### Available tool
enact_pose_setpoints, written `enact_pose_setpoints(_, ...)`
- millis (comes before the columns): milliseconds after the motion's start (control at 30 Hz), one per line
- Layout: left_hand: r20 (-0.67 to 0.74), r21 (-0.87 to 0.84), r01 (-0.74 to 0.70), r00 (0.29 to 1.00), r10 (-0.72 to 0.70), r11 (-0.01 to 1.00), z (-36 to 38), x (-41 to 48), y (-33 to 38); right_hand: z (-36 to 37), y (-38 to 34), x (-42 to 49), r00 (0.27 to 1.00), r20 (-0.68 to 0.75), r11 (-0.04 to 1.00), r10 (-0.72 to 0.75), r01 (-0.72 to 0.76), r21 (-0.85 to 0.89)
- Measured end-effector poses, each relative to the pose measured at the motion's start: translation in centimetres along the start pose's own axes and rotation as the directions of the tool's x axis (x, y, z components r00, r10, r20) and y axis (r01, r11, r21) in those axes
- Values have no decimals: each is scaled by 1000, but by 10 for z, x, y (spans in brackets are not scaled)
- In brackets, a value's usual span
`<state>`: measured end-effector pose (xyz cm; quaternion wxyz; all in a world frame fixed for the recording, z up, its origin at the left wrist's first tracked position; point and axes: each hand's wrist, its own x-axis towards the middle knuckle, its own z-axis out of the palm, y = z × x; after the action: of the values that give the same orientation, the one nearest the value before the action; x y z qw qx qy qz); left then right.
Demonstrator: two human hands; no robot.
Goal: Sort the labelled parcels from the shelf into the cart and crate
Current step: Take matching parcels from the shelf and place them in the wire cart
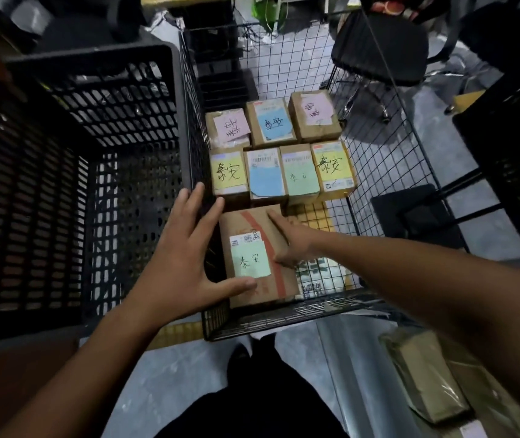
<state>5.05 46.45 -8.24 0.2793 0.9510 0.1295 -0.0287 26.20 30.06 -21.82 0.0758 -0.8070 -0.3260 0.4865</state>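
The step in hand looks like seating the green-labelled parcel (pixel 249 221) in the wire cart (pixel 378 147), just short of the row of parcels (pixel 284 172) that lies beyond the fingertips.

The left hand (pixel 182 248) is flat with its fingers (pixel 195 197) spread and straight, hovering off the parcel's left edge. Only its thumb touches, just under the green label (pixel 250 259). The right hand (pixel 293 245) lies across the parcel's right edge. The fingers (pixel 276 218) that show are straight and close together on the top face, with the thumb beside the red tape.

The parcel sits between the two hands and looks slightly tilted. To finish well, the person would probably press it level with the right fingers. The left fingers could come in against the left edge and square it to the row ahead. The label should stay face up and uncovered. The black crate (pixel 94 153) stands outside the left fingers, with the cart's wire wall between, so the left fingers have little room to work.
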Motion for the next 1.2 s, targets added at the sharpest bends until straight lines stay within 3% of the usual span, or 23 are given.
enact_pose_setpoints(200,76,8,-95,993,94,995,-11,-12,-12,-7,8,1,996,39,996,-79,80,-40)
enact_pose_setpoints(433,109,25,-80,991,76,997,-15,-15,-9,-24,-15,-15,996,85,983,-23,38,-179)
enact_pose_setpoints(533,153,7,-74,986,72,997,-20,-16,-11,-39,-32,-35,1000,20,986,22,-18,-168)
enact_pose_setpoints(700,185,46,-118,977,107,992,-31,-23,-16,-38,-59,-95,972,-233,999,28,-35,-25)
enact_pose_setpoints(833,122,19,-224,968,221,974,-40,-32,-10,-4,-92,-174,876,-481,990,37,33,138)
enact_pose_setpoints(967,113,41,-301,949,295,953,-49,-47,-4,62,-121,-239,689,-705,968,171,15,249)
enact_pose_setpoints(1200,97,-104,-451,882,461,886,-43,-81,25,159,-151,-296,390,-788,872,476,-90,482)
